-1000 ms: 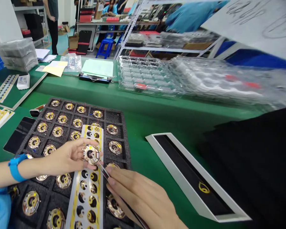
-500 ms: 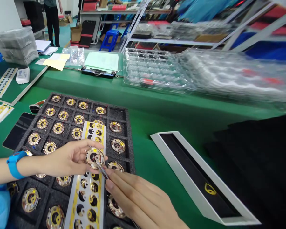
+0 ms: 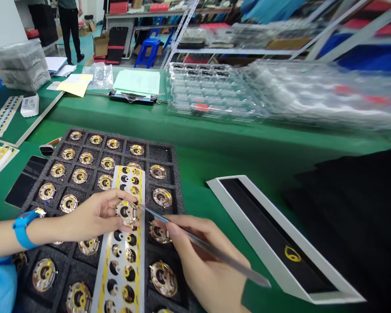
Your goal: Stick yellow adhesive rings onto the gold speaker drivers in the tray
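Pinched disc (image 3: 127, 211) by its edge in left hand (image 3: 99, 217), over strip (image 3: 121, 265); gripped tweezers (image 3: 211, 248) in right hand (image 3: 205, 265), to disc's lower right, slanted up-left with tips just beside its edge.

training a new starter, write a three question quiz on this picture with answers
1. What does the right hand hold?
a) scissors
b) tweezers
c) a marker

2. True or false: the left hand is empty.

3. Fill in: the strip under the left hand lies on the black ____.

Key:
1. b
2. False; it holds a round part.
3. foam tray
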The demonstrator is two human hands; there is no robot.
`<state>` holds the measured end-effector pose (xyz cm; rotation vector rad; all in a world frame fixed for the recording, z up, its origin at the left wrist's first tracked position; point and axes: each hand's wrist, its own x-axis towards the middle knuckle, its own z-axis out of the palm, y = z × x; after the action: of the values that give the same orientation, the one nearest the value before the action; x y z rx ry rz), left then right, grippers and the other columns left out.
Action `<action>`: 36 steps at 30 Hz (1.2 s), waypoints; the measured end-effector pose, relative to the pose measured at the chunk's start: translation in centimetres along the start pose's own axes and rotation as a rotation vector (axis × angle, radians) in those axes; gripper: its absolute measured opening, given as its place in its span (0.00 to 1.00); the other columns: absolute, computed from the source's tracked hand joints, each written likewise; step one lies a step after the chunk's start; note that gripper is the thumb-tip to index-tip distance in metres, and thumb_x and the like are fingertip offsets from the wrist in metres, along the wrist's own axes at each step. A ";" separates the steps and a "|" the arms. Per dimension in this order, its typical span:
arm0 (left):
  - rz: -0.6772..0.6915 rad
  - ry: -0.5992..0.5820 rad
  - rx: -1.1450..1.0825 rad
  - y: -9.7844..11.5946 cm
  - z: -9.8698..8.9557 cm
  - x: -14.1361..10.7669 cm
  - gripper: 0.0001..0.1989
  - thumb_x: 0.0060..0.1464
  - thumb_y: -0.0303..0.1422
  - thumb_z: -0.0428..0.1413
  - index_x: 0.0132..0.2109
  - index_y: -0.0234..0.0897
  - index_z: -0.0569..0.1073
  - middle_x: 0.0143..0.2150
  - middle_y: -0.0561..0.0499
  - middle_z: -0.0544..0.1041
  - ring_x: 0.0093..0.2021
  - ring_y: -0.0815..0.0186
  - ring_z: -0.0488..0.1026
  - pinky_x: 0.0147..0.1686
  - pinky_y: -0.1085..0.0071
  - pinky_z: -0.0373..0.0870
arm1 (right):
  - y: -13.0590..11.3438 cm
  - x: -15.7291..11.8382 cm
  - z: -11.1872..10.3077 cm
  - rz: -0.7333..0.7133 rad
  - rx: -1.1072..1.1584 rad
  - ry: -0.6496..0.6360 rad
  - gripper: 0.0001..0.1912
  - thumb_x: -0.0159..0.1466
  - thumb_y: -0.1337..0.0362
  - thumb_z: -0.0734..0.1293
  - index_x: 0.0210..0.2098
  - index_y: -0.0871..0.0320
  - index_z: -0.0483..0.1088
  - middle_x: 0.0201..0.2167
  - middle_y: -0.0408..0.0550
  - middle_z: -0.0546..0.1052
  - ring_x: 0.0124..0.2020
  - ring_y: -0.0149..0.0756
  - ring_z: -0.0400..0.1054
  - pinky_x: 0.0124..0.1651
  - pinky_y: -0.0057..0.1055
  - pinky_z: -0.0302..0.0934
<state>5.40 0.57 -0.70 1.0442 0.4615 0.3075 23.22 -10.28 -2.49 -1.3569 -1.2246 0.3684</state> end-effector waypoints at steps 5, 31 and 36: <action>0.022 0.189 0.044 0.8 -1.3 1.0 0.18 0.52 0.22 0.59 0.49 0.38 0.68 0.40 0.52 0.78 0.41 0.68 0.78 0.44 0.71 0.73 | 1.6 2.5 0.0 0.261 0.109 0.014 0.07 0.59 0.56 0.70 0.31 0.52 0.74 0.27 0.45 0.81 0.29 0.39 0.78 0.30 0.30 0.72; 0.053 0.381 -0.108 0.9 -4.0 4.7 0.16 0.48 0.16 0.56 0.43 0.36 0.71 0.51 0.50 0.74 0.43 0.69 0.77 0.50 0.67 0.74 | 6.2 7.7 3.2 0.333 0.218 -0.194 0.16 0.54 0.49 0.73 0.28 0.55 0.73 0.28 0.47 0.79 0.31 0.41 0.78 0.34 0.35 0.73; 0.049 0.391 -0.113 0.8 -4.0 4.8 0.17 0.48 0.16 0.56 0.44 0.36 0.70 0.50 0.50 0.75 0.42 0.70 0.77 0.48 0.69 0.74 | 6.6 7.8 3.2 0.380 0.265 -0.186 0.19 0.52 0.46 0.73 0.28 0.55 0.73 0.28 0.47 0.80 0.32 0.41 0.78 0.38 0.37 0.75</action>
<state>7.47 6.16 -2.69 0.8865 0.7605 0.5801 26.49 -0.60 -5.47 -1.3407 -1.0192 0.9106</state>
